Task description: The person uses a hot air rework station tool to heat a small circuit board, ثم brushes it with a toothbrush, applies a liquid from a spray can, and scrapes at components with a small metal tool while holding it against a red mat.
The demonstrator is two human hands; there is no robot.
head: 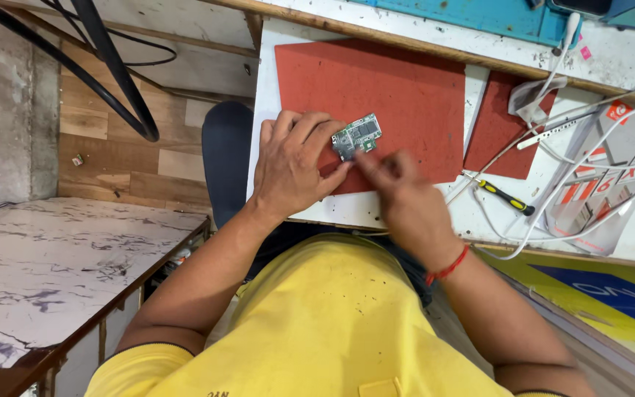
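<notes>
At the far left we note a pale marbled slab with a brown wooden edge (pixel 53 272), and beyond it a wood-plank floor (pixel 119 162) crossed by black curved cables (pixel 112 73). Moving right, we record our yellow short-sleeved shirt (pixel 317 331) low in the view and a white-painted desk (pixel 262 132) ahead of it, carrying a large red rectangular work mat (pixel 406 88). Our left hand (pixel 292 165) rests on the near left corner of that mat, its fingers curled and pinched on the left end of a small green and silver circuit board (pixel 356 136), which sits low over the mat, tilted, near the mat's front edge. Our right hand (pixel 406 198), blurred, lies just right of the board with its fingertips (pixel 365 158) meeting the board's lower edge; we cannot tell whether those fingers are closed on it or only touching. A red thread band (pixel 448 266) circles the right wrist. Further right, we log a screwdriver with a black and yellow handle (pixel 505 197) lying on the desk, a second smaller red mat (pixel 497 125), a tangle of white cables (pixel 575 154), and a white printed sheet with red marks (pixel 604 184) beneath them.
</notes>
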